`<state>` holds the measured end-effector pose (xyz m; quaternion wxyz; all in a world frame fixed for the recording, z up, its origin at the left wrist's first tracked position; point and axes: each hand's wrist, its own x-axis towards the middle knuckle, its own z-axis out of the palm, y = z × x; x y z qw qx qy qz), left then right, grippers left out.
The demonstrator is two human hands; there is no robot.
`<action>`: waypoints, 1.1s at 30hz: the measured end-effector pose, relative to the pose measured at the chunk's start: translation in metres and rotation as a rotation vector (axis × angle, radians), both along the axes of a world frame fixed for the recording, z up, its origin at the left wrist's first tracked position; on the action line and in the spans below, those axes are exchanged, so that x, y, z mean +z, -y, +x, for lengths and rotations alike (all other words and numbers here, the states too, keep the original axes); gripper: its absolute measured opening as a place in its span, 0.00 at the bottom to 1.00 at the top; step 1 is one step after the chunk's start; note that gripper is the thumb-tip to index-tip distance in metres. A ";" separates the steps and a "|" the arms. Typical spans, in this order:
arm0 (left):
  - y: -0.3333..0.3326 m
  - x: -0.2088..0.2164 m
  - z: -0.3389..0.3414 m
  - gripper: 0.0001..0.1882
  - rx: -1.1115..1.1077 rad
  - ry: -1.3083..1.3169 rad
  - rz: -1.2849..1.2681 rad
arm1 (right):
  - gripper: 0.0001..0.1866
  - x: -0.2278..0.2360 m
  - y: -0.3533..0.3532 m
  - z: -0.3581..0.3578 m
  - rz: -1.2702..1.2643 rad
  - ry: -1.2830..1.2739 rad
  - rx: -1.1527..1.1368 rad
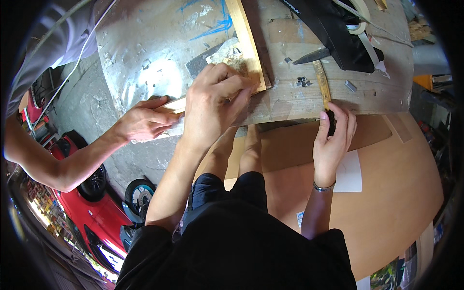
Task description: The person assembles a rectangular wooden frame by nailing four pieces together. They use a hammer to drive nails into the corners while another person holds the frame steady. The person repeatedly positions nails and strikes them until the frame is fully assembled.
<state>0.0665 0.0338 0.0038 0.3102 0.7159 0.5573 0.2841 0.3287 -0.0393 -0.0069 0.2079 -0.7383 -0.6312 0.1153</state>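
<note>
My left hand (212,99) is closed in a pinch at the near corner of a light wooden frame (245,36). Whatever its fingertips hold there is too small or hidden to make out. To the right, my right hand (334,128) wraps round the dark end of a hammer's handle. The hammer (321,79) lies on the bench, its dark pointed head away from me. From the left, a co-worker's hand (147,118) grips the frame's near strip (178,105). Small grey metal pieces (303,82) lie left of the hammer handle, and a grey metal block (350,86) to its right.
Behind the hammer head lies a black fabric-like case (340,36), with a tape roll (358,19) on it. Pale scraps (227,52) sit inside the frame's corner on the worn bench (130,72). Brown board (386,193) spreads below the bench's near edge. A red car (92,212) stands lower left.
</note>
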 end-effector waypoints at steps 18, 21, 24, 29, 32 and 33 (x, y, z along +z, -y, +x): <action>-0.013 0.016 0.009 0.05 -0.020 -0.115 -0.069 | 0.18 -0.007 0.000 0.003 -0.086 0.003 -0.022; -0.019 0.018 0.010 0.04 -0.040 -0.098 -0.115 | 0.17 -0.008 0.000 0.003 -0.075 0.001 -0.027; -0.026 0.020 0.009 0.05 -0.079 -0.079 -0.200 | 0.16 -0.009 0.002 0.003 -0.087 -0.018 -0.069; -0.034 0.018 0.004 0.06 -0.121 -0.041 -0.260 | 0.16 -0.012 0.004 0.008 -0.086 0.075 -0.083; -0.033 0.014 0.003 0.06 -0.121 -0.008 -0.243 | 0.17 -0.007 0.004 0.005 -0.113 0.054 -0.102; -0.032 0.013 0.003 0.06 -0.116 0.008 -0.230 | 0.17 -0.005 0.004 0.004 -0.139 0.027 -0.110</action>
